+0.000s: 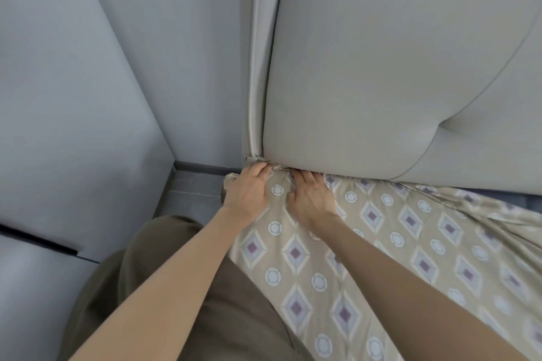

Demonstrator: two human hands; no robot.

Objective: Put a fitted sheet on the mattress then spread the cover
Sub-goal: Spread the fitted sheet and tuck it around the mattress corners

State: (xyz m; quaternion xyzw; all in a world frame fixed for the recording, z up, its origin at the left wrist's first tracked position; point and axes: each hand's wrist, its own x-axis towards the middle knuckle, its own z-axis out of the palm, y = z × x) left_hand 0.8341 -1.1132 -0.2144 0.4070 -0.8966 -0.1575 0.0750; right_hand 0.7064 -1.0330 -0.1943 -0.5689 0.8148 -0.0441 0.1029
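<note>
A beige fitted sheet (381, 243) with purple diamonds and white rings covers the mattress, lower right of the head view. Its corner is bunched at the foot of the padded beige headboard (366, 67). My left hand (249, 190) lies on that bunched corner, its fingers curled round the gathered fabric at the mattress corner. Just to the right, my right hand (311, 199) presses the sheet with its fingertips pushed into the gap under the headboard. A dark strip of uncovered mattress (498, 195) shows by the headboard at the right.
A grey wall (88, 82) stands close at the left, with a narrow strip of dark tiled floor (193, 193) between it and the bed. My leg in brown trousers (164, 272) fills that gap.
</note>
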